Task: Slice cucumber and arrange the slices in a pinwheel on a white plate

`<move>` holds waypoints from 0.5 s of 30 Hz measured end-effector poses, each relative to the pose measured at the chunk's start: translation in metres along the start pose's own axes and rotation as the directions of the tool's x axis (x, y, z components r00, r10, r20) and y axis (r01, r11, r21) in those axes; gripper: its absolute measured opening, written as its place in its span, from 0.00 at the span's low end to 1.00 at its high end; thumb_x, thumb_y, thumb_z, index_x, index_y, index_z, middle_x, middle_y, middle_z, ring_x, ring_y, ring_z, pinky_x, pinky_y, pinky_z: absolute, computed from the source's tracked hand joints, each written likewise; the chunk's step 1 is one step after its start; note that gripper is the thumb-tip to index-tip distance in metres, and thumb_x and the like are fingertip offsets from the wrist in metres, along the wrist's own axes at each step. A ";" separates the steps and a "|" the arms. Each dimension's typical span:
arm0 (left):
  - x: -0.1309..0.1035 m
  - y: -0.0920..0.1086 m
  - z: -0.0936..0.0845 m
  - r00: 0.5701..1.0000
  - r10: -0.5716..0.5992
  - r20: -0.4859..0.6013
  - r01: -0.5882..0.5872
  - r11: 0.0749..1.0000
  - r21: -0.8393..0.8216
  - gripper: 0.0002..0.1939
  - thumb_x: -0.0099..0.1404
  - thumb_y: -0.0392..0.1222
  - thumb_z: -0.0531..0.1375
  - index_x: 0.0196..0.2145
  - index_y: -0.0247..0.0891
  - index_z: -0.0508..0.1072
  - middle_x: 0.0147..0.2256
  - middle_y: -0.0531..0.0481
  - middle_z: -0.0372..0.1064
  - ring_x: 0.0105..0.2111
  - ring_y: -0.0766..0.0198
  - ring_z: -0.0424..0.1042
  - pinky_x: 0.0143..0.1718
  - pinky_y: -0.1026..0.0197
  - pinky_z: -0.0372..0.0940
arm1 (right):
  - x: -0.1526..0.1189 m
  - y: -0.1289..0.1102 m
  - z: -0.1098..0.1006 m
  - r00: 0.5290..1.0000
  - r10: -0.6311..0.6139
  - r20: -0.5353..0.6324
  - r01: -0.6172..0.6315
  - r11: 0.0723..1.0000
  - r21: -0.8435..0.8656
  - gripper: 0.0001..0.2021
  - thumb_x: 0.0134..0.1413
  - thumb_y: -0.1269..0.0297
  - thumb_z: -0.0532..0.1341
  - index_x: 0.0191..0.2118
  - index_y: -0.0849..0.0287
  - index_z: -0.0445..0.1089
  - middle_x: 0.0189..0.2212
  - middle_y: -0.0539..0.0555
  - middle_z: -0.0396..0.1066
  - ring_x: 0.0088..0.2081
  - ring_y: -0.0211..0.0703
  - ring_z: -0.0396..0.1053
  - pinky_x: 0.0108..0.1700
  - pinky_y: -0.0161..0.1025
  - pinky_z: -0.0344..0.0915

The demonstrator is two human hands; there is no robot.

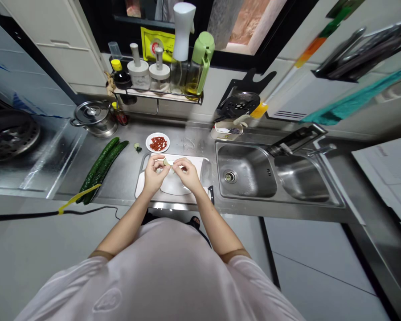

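A small pale green cucumber slice (pixel 166 162) is pinched at the fingertips of my left hand (pixel 154 174). My right hand (pixel 188 173) meets it with closed fingers. What the right fingertips grip is too small to make out. Both hands are above a white cutting board (pixel 140 185), on which a white plate (pixel 176 189) lies beneath them. At the board's right edge a knife (pixel 211 195) shows its black handle. Cucumber ends (pixel 137 147) lie on the counter beyond the board, near a white dish (pixel 148 143) of chopped red pieces.
Whole cucumbers (pixel 103 165) lie to the left, a yellow-tied cable (pixel 80 195) crossing their near end. A lidded steel pot (pixel 95 118) stands behind them. The double sink (pixel 249 171) is at the right. A rack (pixel 160 94) of bottles and jars hangs on the back wall.
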State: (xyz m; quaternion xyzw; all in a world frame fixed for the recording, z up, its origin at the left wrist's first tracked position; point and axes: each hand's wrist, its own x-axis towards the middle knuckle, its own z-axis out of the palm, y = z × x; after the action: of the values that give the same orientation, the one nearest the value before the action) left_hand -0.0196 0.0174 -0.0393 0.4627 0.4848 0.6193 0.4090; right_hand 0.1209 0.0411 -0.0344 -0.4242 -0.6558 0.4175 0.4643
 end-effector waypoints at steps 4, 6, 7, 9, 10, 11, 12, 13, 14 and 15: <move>0.000 0.000 0.000 1.000 -0.003 0.004 0.003 1.000 0.006 0.20 0.53 0.40 0.65 0.42 0.40 0.65 0.29 0.54 0.67 0.29 0.69 0.68 0.37 0.65 0.62 | 0.000 0.001 0.001 0.999 0.033 0.008 -0.033 0.999 -0.017 0.09 0.52 0.58 0.60 0.27 0.57 0.69 0.34 0.53 0.69 0.40 0.41 0.66 0.34 0.35 0.62; 0.000 0.000 0.000 1.000 -0.009 0.001 0.009 1.000 0.004 0.20 0.53 0.40 0.65 0.42 0.40 0.65 0.28 0.54 0.67 0.29 0.69 0.68 0.37 0.65 0.62 | 0.000 0.001 0.001 0.999 0.038 0.008 -0.038 0.999 -0.017 0.09 0.52 0.58 0.60 0.27 0.56 0.69 0.34 0.53 0.69 0.40 0.41 0.66 0.34 0.35 0.62; 0.000 0.000 0.000 1.000 -0.011 -0.001 0.011 1.000 0.001 0.20 0.52 0.40 0.65 0.42 0.40 0.65 0.28 0.54 0.67 0.29 0.69 0.68 0.37 0.65 0.62 | 0.001 0.002 0.001 0.999 0.036 0.007 -0.036 0.999 -0.012 0.09 0.52 0.58 0.60 0.27 0.56 0.69 0.34 0.53 0.69 0.40 0.41 0.66 0.34 0.35 0.62; 0.000 0.000 0.001 1.000 -0.016 -0.003 0.016 1.000 -0.006 0.20 0.52 0.40 0.65 0.42 0.40 0.65 0.28 0.54 0.67 0.29 0.69 0.68 0.37 0.65 0.62 | 0.001 0.002 0.001 0.999 0.031 0.005 -0.031 1.000 -0.003 0.09 0.51 0.58 0.60 0.27 0.56 0.69 0.34 0.53 0.69 0.39 0.42 0.66 0.34 0.36 0.62; 0.000 0.000 0.001 1.000 -0.019 -0.005 0.019 1.000 -0.009 0.20 0.52 0.39 0.65 0.42 0.40 0.65 0.28 0.54 0.67 0.29 0.69 0.68 0.37 0.65 0.62 | 0.001 0.002 0.001 0.999 0.033 0.005 -0.033 0.999 -0.002 0.09 0.51 0.58 0.60 0.27 0.56 0.69 0.34 0.53 0.69 0.39 0.42 0.66 0.34 0.36 0.62; 0.000 0.001 0.001 1.000 -0.024 -0.009 0.024 1.000 -0.012 0.20 0.52 0.39 0.66 0.42 0.40 0.65 0.28 0.54 0.67 0.29 0.69 0.68 0.37 0.65 0.62 | 0.001 0.003 0.001 0.999 0.036 0.006 -0.036 0.999 -0.003 0.09 0.51 0.57 0.60 0.27 0.56 0.69 0.34 0.53 0.69 0.39 0.42 0.66 0.34 0.36 0.63; 0.000 0.001 0.001 0.999 -0.030 -0.014 0.030 0.999 -0.016 0.20 0.51 0.39 0.66 0.42 0.40 0.65 0.28 0.54 0.67 0.29 0.69 0.68 0.37 0.65 0.62 | 0.001 0.003 0.001 0.999 0.041 0.007 -0.041 0.999 -0.006 0.09 0.51 0.57 0.60 0.27 0.56 0.69 0.34 0.53 0.69 0.39 0.42 0.66 0.34 0.36 0.63; 0.000 0.001 0.002 0.999 -0.035 -0.019 0.034 0.999 -0.020 0.20 0.51 0.39 0.66 0.42 0.40 0.66 0.28 0.54 0.67 0.29 0.69 0.68 0.37 0.64 0.62 | 0.001 0.003 0.001 0.999 0.046 0.008 -0.046 0.999 -0.010 0.09 0.51 0.57 0.60 0.27 0.56 0.69 0.34 0.53 0.69 0.40 0.42 0.66 0.34 0.36 0.63; 0.001 0.001 0.002 0.999 -0.036 -0.024 0.035 0.999 -0.022 0.20 0.51 0.39 0.66 0.42 0.40 0.66 0.28 0.54 0.67 0.29 0.69 0.68 0.37 0.64 0.62 | 0.001 0.003 0.001 0.999 0.049 0.008 -0.049 0.999 -0.014 0.09 0.51 0.57 0.60 0.27 0.56 0.69 0.34 0.53 0.69 0.40 0.42 0.66 0.34 0.36 0.63; 0.001 0.001 0.002 0.999 -0.033 -0.027 0.033 0.999 -0.022 0.20 0.51 0.39 0.66 0.42 0.40 0.66 0.28 0.54 0.67 0.29 0.69 0.68 0.38 0.64 0.62 | 0.001 0.002 0.001 0.999 0.051 0.009 -0.050 0.999 -0.016 0.09 0.51 0.57 0.60 0.27 0.56 0.69 0.34 0.53 0.69 0.40 0.42 0.66 0.34 0.36 0.63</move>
State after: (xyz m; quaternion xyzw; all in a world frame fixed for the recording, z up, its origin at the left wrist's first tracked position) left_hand -0.0178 0.0186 -0.0384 0.4418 0.4910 0.6240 0.4175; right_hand 0.1198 0.0427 -0.0366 -0.4424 -0.6505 0.4258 0.4470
